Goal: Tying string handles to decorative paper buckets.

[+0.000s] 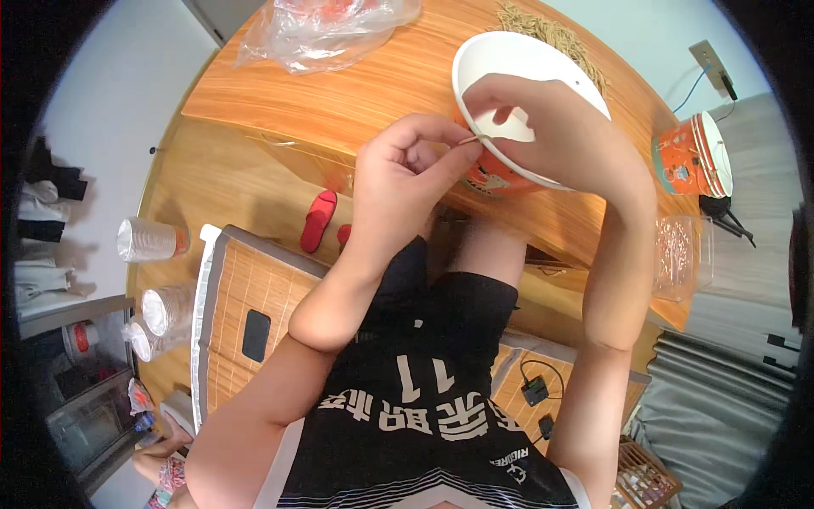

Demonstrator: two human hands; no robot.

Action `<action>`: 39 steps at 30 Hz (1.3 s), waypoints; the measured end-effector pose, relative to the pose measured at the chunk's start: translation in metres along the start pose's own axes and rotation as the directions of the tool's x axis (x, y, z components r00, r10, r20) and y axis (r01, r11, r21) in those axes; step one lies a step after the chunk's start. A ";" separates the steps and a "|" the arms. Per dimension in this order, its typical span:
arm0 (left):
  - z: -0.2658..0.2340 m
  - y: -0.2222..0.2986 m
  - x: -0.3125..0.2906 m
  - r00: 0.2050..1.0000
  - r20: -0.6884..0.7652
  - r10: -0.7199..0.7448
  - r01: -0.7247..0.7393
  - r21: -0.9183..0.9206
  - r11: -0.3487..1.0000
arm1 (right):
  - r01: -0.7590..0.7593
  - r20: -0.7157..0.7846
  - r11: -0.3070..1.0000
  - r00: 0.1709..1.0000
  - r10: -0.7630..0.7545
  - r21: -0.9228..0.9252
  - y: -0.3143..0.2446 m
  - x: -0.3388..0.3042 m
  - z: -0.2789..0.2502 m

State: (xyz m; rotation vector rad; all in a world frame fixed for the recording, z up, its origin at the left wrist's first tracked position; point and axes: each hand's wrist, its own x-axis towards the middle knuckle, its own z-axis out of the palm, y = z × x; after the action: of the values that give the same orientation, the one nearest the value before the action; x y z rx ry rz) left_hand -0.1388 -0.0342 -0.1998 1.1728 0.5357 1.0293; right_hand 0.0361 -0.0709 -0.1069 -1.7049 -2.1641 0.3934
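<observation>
Black shirt (424, 407) fills the bottom, closest to the camera. Above it, 2 hands meet at a white paper bowl (517, 85) with an orange outside, tipped at the near edge of the wooden table (339, 102). Left hand (407, 170) pinches its thumb and finger tight on a thin little wire or band (473, 141). Right hand (543, 127) curls over the bowl's rim, gripping it. Best to keep the bowl steady and pull the thin piece slowly, so nothing bends. More orange bowls (691, 157) are stacked off to the right.
</observation>
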 end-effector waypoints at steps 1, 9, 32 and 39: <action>0.002 -0.001 -0.001 1.000 -0.025 0.006 -0.008 -0.063 0.998 | 0.010 0.036 1.000 0.999 -0.010 -0.003 0.008 0.004 0.002; -0.003 0.005 -0.003 0.993 -0.096 0.067 -0.066 0.006 0.998 | -0.031 -0.018 0.999 0.999 0.030 -0.019 -0.011 -0.009 -0.038; 0.010 -0.006 0.007 0.970 -0.095 0.223 -0.198 0.215 0.956 | -0.043 -0.266 0.958 0.963 -0.036 -0.285 -0.057 -0.056 -0.049; 0.002 -0.008 0.003 0.942 -0.153 0.300 -0.246 0.293 0.924 | -0.178 -0.419 0.968 0.904 0.089 -0.177 -0.090 -0.134 -0.023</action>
State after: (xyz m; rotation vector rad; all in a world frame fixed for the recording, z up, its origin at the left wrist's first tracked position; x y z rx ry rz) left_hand -0.1333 -0.0327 -0.2058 1.4254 0.6961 1.3537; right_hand -0.0039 -0.2226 -0.0626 -1.8570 -1.8384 -0.1613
